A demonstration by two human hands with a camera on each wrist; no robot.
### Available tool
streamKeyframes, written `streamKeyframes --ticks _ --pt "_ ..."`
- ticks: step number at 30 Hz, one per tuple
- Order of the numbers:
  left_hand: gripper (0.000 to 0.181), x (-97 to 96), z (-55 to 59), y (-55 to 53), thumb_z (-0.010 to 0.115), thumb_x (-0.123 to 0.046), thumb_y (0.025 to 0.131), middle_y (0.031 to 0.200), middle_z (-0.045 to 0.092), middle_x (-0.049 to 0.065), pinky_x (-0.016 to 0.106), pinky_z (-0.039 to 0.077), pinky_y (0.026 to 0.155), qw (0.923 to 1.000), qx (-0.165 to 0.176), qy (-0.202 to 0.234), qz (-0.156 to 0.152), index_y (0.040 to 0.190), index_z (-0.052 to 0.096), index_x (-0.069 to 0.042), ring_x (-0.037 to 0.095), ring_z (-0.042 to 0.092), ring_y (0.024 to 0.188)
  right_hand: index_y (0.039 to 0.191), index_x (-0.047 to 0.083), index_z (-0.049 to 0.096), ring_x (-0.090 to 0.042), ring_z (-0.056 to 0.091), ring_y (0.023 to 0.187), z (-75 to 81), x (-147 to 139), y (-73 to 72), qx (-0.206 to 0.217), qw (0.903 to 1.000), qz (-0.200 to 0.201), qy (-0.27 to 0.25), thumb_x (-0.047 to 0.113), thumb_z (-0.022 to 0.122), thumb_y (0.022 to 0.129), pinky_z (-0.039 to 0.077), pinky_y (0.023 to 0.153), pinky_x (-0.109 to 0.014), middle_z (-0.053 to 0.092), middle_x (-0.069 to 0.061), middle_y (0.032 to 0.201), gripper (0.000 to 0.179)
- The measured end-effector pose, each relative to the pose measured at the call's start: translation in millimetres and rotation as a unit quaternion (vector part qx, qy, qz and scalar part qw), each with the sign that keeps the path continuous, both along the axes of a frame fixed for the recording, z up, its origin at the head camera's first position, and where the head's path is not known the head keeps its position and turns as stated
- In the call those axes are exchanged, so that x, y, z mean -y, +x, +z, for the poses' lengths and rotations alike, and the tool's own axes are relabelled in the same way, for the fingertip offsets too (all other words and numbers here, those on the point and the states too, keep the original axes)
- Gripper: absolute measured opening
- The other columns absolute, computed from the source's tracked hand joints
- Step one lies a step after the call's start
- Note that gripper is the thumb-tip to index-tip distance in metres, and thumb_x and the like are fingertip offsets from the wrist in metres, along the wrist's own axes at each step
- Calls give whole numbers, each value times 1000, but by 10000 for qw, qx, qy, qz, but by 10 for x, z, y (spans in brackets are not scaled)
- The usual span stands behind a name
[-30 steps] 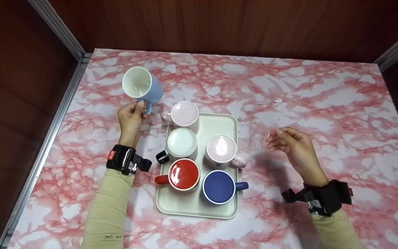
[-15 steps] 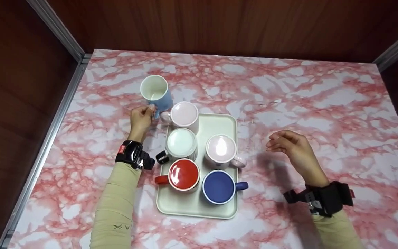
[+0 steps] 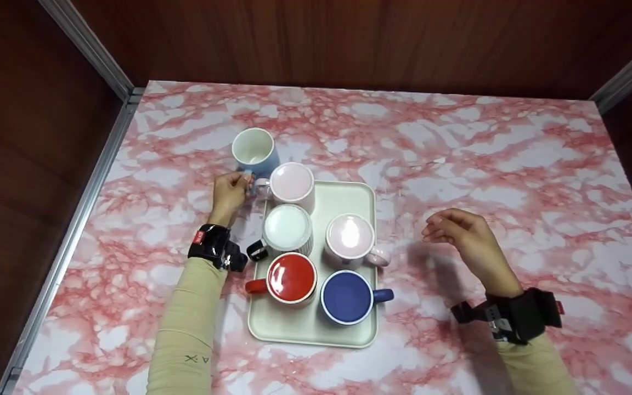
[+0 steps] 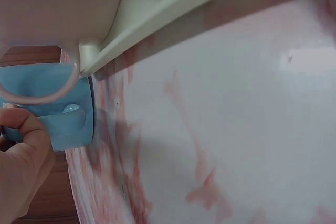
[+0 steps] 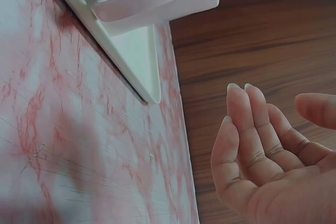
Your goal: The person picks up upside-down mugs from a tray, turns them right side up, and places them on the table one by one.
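My left hand [image 3: 229,193] pinches the handle of a light blue mug [image 3: 265,164] just past the tray's far left corner. The mug's white inside faces up, and in the left wrist view the blue mug [image 4: 71,136] shows its base low, close over the table. A pink mug [image 3: 292,181] stands right beside it on the tray [image 3: 346,196], its handle overlapping the blue mug in the wrist view. To the right of the tray, my right hand [image 3: 467,235] hovers with loosely bent fingers and holds nothing.
Also on the cream tray are a pale mug with a black handle [image 3: 287,227], a red mug [image 3: 292,278], a blue mug [image 3: 347,298] and a second pink mug [image 3: 350,237]. Several handles stick out past the rim. Dark wood panels [image 3: 349,44] border the marbled table [image 3: 513,164].
My left hand has carried the light blue mug right and toward me, down beside the far pink mug. My right hand has barely shifted; the mugs on the tray stay put.
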State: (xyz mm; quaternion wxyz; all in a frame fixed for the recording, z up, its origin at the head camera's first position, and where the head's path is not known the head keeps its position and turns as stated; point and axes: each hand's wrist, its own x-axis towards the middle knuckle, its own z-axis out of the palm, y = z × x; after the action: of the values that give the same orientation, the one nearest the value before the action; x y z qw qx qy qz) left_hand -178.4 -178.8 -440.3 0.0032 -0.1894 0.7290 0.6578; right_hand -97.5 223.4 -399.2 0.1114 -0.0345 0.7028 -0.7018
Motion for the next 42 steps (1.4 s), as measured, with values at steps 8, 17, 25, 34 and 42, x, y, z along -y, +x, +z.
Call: streamKeyframes --ticks 8,17,25,34,42 --pt "24 -1 1 -6 47 -9 95 81 52 4 34 50 76 9997 183 -141 -112 108 59 7 8 50 66 95 -4 61 -22 61 77 -55 -11 -22 -25 10000 -5 72 15 59 90 51 74 -34 61 -13 84 20" --pt "22 -14 -13 -2 46 -2 94 80 54 5 21 47 62 9997 -181 -40 -177 104 59 12 9 49 64 99 -12 57 -21 61 77 -220 -63 -85 -187 9992 209 -301 14 58 91 51 74 -35 61 -11 86 28" --pt "24 -35 0 21 46 -3 94 79 53 6 21 48 62 9997 -118 98 -177 106 57 14 10 51 65 99 -15 55 -23 62 76 -208 -44 -72 -333 9983 318 -366 15 59 89 51 73 -39 60 -14 86 32" --pt "28 -34 74 66 45 -10 96 99 55 16 31 47 76 9974 191 -521 -467 114 56 7 19 53 82 96 -8 59 -23 62 76 -129 5 -44 -170 9997 169 7 17 59 90 50 75 -41 61 -13 85 26" --pt "25 -74 174 147 57 -4 86 97 58 21 39 40 85 9489 -1211 -2914 -95 108 58 9 31 54 91 98 -15 55 -23 62 76 -91 18 -38 -11 9999 79 133 12 57 91 51 75 -38 61 -13 84 28"
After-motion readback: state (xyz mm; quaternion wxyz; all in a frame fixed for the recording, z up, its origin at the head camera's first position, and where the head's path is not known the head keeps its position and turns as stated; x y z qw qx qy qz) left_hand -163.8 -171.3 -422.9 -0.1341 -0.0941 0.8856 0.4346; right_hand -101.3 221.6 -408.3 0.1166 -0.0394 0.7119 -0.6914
